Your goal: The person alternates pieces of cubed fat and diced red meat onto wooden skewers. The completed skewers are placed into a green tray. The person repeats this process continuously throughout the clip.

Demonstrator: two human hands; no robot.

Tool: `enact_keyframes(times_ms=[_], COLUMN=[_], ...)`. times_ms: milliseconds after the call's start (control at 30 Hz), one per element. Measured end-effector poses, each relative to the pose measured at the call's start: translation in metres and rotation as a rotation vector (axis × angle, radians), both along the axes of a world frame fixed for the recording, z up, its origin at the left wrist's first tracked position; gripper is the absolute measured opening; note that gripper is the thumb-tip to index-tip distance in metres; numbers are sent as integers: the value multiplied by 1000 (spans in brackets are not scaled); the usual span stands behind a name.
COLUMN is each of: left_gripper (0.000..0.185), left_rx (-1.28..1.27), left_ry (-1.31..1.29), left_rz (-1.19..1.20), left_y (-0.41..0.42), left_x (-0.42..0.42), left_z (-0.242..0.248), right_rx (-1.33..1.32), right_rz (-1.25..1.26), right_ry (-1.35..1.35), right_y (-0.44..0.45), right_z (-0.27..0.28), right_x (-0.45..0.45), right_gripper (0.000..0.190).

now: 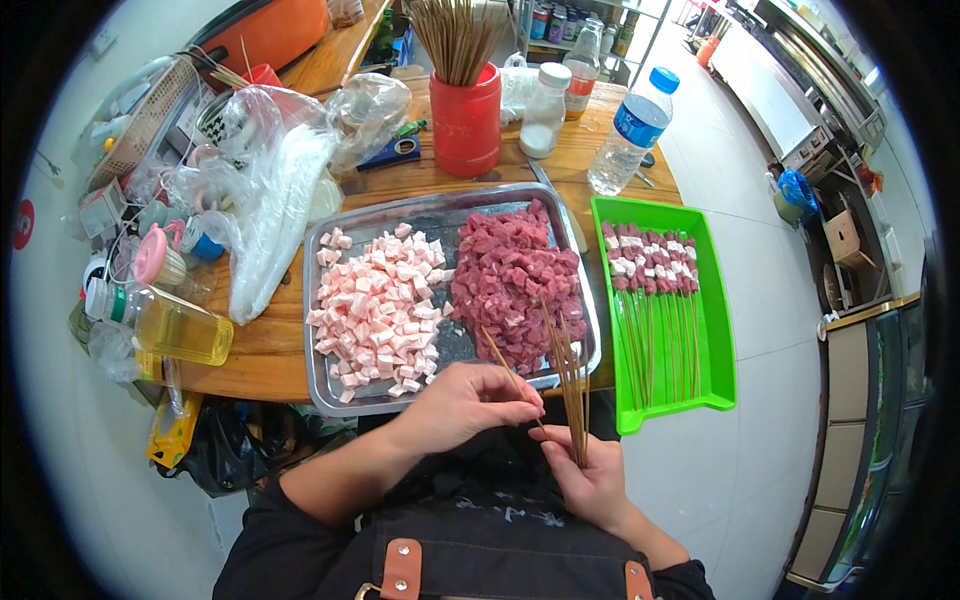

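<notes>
Between thumb and fingers, my left hand (480, 401) pinches a single thin wooden skewer (504, 358). Its lower end reaches the fingertips of my right hand (589, 472), which grips a bundle of bare skewers (571, 390) pointing up and away. Both hands are just in front of a metal tray (319, 390). White fat cubes (379, 300) fill the tray's left side, and a heap of diced red meat (517, 277) lies on its right. To the right, a green plastic tray (720, 337) holds several loaded skewers (652, 259) of alternating red and white pieces.
Behind the metal tray stand a red container (465, 124) packed with skewers, a shaker jar (545, 112) and a water bottle (634, 135). A knife (540, 174) lies by the tray's far edge. Plastic bags (277, 195) and an oil bottle (180, 326) crowd the wooden table's left.
</notes>
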State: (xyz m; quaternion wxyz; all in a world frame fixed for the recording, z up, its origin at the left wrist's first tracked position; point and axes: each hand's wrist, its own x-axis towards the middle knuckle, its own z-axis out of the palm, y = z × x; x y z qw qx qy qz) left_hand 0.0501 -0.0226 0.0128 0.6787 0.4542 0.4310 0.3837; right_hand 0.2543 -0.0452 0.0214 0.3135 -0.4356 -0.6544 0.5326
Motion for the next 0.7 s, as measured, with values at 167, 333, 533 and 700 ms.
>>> enact_keyframes(times_ms=[167, 333, 533, 700], left_gripper=[27, 10, 8, 11], left_rx=[938, 1000, 994, 939], left_ry=[1168, 1449, 1506, 1388], left_rz=[133, 54, 86, 212], left_y=[49, 67, 63, 62], left_x=[-58, -91, -95, -87], left_z=[13, 4, -1, 5], right_rx=[-120, -118, -55, -66], right_rz=[-34, -24, 5, 38], right_ry=[-32, 25, 55, 15], right_y=[-1, -2, -2, -2], right_z=[-1, 0, -4, 1], right_x=[8, 7, 6, 10], right_gripper=[20, 21, 21, 21])
